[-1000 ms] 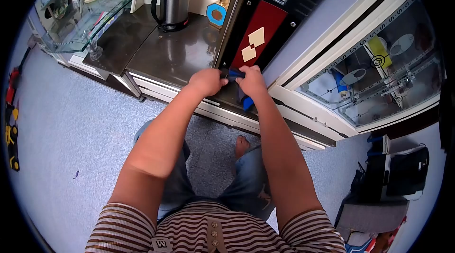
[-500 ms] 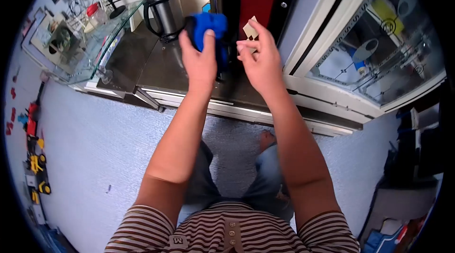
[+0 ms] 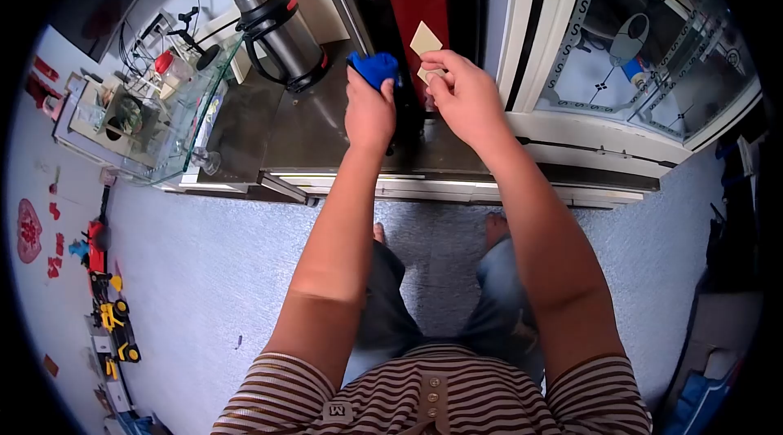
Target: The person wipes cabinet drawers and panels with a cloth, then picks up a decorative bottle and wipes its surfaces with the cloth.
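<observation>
My left hand (image 3: 369, 115) is closed round a bunched blue cloth-like item (image 3: 373, 68) with a dark edge, held above the dark countertop (image 3: 302, 129). To its right, my right hand (image 3: 466, 97) has its thumb and fingers curled together in front of a red panel (image 3: 418, 3). Whatever lies between those fingertips, if anything, I cannot make out. Cream diamond shapes (image 3: 425, 39) show on the red panel just beyond the right fingertips. The space between my hands is dark and hard to read.
A steel thermos jug (image 3: 281, 31) with a black handle stands left of my hands. Further left is a glass shelf (image 3: 192, 121) with small items. A glass-paned door (image 3: 628, 52) is on the right. Toy vehicles (image 3: 114, 317) line the floor at left.
The view has shifted, so the surroundings sit further left at the top and lower elsewhere. The blue item has turned in my left hand. My right fingers have drawn closer together.
</observation>
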Demonstrator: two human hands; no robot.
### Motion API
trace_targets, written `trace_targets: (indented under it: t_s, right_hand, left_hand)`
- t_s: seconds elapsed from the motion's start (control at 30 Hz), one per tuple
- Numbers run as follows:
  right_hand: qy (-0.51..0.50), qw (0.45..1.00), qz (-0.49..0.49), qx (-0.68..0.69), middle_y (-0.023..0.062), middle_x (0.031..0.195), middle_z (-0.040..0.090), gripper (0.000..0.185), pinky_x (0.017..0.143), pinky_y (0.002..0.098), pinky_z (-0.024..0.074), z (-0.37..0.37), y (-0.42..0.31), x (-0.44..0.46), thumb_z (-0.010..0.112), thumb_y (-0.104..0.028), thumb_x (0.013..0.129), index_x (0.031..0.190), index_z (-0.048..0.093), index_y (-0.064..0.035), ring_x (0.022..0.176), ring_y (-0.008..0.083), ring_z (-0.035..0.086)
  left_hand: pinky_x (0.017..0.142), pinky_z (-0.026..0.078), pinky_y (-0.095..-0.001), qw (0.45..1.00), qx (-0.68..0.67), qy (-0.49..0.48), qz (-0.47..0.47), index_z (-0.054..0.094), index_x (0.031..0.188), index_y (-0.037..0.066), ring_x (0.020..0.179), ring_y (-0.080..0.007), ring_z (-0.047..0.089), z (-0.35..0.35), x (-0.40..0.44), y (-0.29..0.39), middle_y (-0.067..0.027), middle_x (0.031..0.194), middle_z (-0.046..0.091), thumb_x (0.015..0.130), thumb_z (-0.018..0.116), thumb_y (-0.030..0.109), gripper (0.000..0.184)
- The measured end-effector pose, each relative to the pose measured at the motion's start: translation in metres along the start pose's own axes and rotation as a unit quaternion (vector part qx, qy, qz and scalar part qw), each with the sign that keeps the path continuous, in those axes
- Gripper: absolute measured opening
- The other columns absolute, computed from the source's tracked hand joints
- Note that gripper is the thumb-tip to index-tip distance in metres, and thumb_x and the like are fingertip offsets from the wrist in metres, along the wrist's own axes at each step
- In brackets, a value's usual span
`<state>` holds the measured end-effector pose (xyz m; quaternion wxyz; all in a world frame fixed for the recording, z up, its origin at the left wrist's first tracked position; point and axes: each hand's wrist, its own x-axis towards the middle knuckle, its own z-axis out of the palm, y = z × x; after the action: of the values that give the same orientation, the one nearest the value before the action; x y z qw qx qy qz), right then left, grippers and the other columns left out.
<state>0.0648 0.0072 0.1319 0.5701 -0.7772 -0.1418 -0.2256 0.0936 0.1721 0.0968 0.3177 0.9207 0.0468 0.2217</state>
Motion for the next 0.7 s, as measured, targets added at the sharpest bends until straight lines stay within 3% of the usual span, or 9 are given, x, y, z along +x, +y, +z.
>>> trace_targets:
  t_s: [0.07,0.2,0.27,0.3,0.4,0.5,0.57,0.63,0.7]
  right_hand:
    - [-0.005,1.000,-0.004,-0.005,0.0146,0.107,0.073,0.022,0.078,0.0374,0.0576,0.001,0.002,-0.002,0.064,-0.007,0.092,0.113,0.068,-0.0048,0.086,0.0292,0.073]
    - [-0.026,0.995,-0.026,-0.089,0.0155,0.104,0.073,0.018,0.079,0.0380,0.0570,0.000,-0.006,-0.003,0.062,-0.010,0.095,0.110,0.069,-0.0050,0.089,0.0308,0.072]
    - [-0.015,0.987,-0.048,-0.155,0.0147,0.103,0.073,0.018,0.077,0.0388,0.0561,0.001,-0.016,-0.006,0.061,-0.015,0.097,0.110,0.071,-0.0077,0.088,0.0328,0.071]
    - [-0.014,0.987,-0.049,-0.155,0.0147,0.103,0.073,0.018,0.077,0.0388,0.0561,0.002,-0.026,-0.010,0.061,-0.015,0.097,0.110,0.071,-0.0077,0.088,0.0328,0.071]
    - [0.023,0.984,-0.059,-0.168,0.0103,0.101,0.074,0.016,0.076,0.0404,0.0560,0.001,-0.058,-0.025,0.062,-0.018,0.096,0.106,0.072,-0.0106,0.088,0.0341,0.070]
    - [-0.007,0.986,-0.044,-0.158,0.0119,0.093,0.072,0.013,0.076,0.0461,0.0553,0.000,-0.058,-0.037,0.061,-0.018,0.094,0.098,0.071,-0.0109,0.086,0.0362,0.069]
    - [-0.016,0.986,-0.034,-0.165,0.0118,0.093,0.073,0.013,0.076,0.0456,0.0554,-0.004,-0.053,-0.033,0.061,-0.017,0.094,0.098,0.071,-0.0105,0.086,0.0357,0.069]
    - [0.012,0.988,-0.050,-0.145,0.0117,0.094,0.073,0.013,0.076,0.0450,0.0557,-0.009,-0.045,-0.026,0.061,-0.016,0.094,0.097,0.072,-0.0098,0.086,0.0349,0.070]
    - [0.012,0.990,-0.035,-0.140,0.0127,0.094,0.073,0.013,0.075,0.0438,0.0561,-0.012,-0.040,-0.021,0.062,-0.015,0.093,0.097,0.073,-0.0092,0.084,0.0348,0.070]
  left_hand:
    - [0.098,0.049,-0.0539,0.995,0.027,-0.080,-0.058,0.019,0.153,0.002,0.117,-0.0503,0.060,0.009,-0.002,-0.014,-0.0322,0.129,0.060,0.097,0.062,0.042,0.081]
    - [0.099,0.049,-0.0524,0.984,0.072,-0.151,-0.066,0.029,0.151,0.000,0.117,-0.0483,0.061,0.033,-0.007,-0.056,-0.0313,0.125,0.064,0.094,0.065,0.044,0.081]
    - [0.099,0.049,-0.0499,0.934,0.164,-0.316,-0.036,0.052,0.139,-0.003,0.117,-0.0454,0.063,0.041,-0.004,-0.081,-0.0305,0.123,0.066,0.090,0.069,0.046,0.071]
    - [0.099,0.049,-0.0499,0.934,0.164,-0.315,-0.035,0.052,0.139,-0.003,0.117,-0.0454,0.063,0.037,0.001,-0.084,-0.0305,0.123,0.066,0.090,0.069,0.046,0.071]
    - [0.101,0.049,-0.0468,0.953,0.121,-0.268,-0.071,0.068,0.121,-0.002,0.119,-0.0402,0.063,0.023,0.016,-0.080,-0.0267,0.123,0.067,0.090,0.070,0.045,0.056]
    - [0.103,0.048,-0.0432,0.988,-0.001,-0.127,-0.092,0.059,0.134,-0.003,0.121,-0.0426,0.061,-0.012,0.022,-0.059,-0.0287,0.127,0.065,0.097,0.066,0.037,0.055]
    - [0.103,0.047,-0.0381,0.970,-0.233,-0.004,-0.070,0.051,0.141,-0.004,0.120,-0.0304,0.063,-0.037,0.015,-0.030,-0.0249,0.131,0.064,0.101,0.064,0.033,0.056]
    - [0.105,0.044,-0.0355,0.941,-0.334,0.055,0.014,0.042,0.149,-0.005,0.123,-0.0255,0.058,-0.048,0.019,-0.015,-0.0209,0.141,0.057,0.102,0.063,0.034,0.065]
    - [0.107,0.043,-0.0367,0.944,-0.277,0.131,0.122,0.041,0.149,-0.006,0.127,-0.0283,0.056,-0.054,0.016,0.011,-0.0238,0.142,0.055,0.102,0.064,0.032,0.065]
